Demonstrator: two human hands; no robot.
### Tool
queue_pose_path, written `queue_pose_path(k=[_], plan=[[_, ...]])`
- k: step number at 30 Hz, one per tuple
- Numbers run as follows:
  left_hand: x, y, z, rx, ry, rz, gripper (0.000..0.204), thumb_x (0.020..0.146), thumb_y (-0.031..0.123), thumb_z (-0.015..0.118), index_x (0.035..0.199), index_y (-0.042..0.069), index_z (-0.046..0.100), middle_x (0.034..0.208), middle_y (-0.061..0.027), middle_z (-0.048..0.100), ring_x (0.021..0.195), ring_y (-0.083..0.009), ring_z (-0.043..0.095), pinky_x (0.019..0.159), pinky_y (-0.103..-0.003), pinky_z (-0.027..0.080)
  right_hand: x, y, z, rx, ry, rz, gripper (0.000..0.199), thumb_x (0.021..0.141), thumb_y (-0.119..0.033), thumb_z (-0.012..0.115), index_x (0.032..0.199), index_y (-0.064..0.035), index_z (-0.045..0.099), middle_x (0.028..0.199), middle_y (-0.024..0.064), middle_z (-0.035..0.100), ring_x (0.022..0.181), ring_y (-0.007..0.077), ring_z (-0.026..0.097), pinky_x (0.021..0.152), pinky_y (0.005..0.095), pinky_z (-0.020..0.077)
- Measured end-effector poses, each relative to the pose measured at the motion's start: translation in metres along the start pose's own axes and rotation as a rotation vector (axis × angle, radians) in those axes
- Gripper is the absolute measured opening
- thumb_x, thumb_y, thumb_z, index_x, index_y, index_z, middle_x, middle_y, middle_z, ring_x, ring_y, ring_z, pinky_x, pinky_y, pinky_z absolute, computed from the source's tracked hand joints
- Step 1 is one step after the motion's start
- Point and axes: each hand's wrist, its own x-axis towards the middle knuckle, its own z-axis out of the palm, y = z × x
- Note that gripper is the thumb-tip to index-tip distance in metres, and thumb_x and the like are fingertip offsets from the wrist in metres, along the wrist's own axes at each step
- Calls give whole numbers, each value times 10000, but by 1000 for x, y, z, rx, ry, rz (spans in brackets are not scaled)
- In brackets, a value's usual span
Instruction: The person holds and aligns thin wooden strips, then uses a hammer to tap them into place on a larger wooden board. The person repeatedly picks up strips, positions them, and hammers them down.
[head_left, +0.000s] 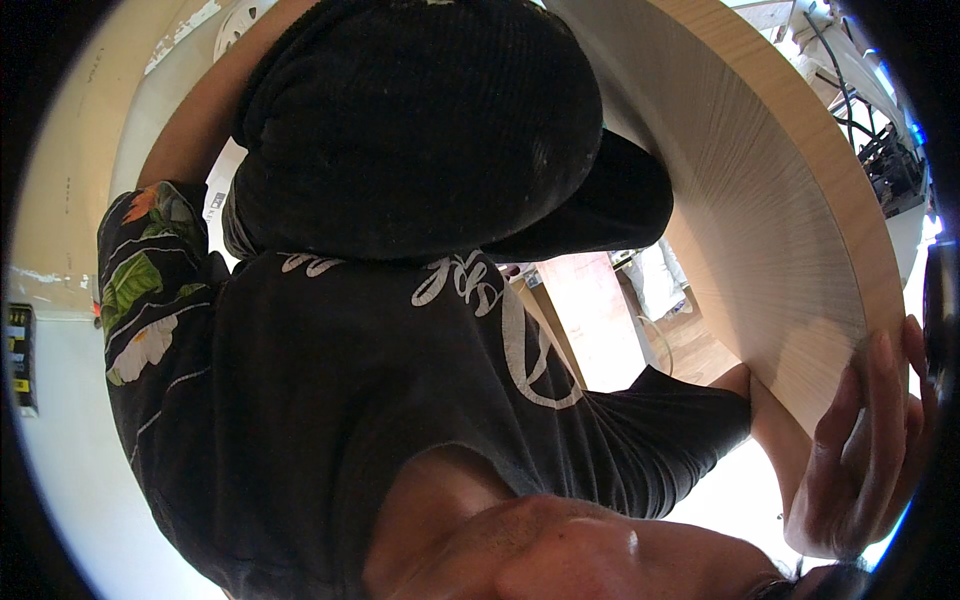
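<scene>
A large wood-grained panel (750, 150) with a pale, lighter edge runs down the right side, bowed by the lens. My right hand (860, 460) is at its lower right end, fingers curled against the edge. The right forearm comes up from a black sleeve beside the panel's lower corner. My left arm (205, 125), in a black sleeve with a flower print, reaches up along the left side. Its hand is hidden behind my raised knee (420, 120) in black ribbed trousers, so what it touches does not show.
Dark cables and equipment (890, 165) lie beyond the panel at upper right. Between my body and the panel, a brightly lit pale surface (595, 310) and a white bag-like thing (658, 280) show above a wood floor. A pale wall (75, 210) stands close on the left.
</scene>
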Motion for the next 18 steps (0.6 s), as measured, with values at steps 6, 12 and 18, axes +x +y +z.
queue_pose_path(k=[6,12,18], plan=[[9,5,-8,-184,-118,-138,132,860,101,752,946,29,682,1145,-120,706,1063,-214,659,921,-347,525,-24,5,-1,32,-27,-2,719,752,-40,801,1389,-84,472,1413,128,471,1296,403,511,951,480,599],[6,2,-6,-249,-68,-183,93,854,62,746,925,27,698,1118,-118,716,1042,-207,673,924,-349,539,51,-10,4,46,327,20,505,743,-1,757,1192,-49,532,1233,107,554,1118,359,565,818,389,594],[3,-2,-4,-239,-34,-157,71,845,32,746,906,31,709,1098,-122,724,1021,-205,682,915,-346,544,90,6,16,118,671,-233,106,767,18,667,870,21,692,941,95,722,789,271,675,518,229,583]])
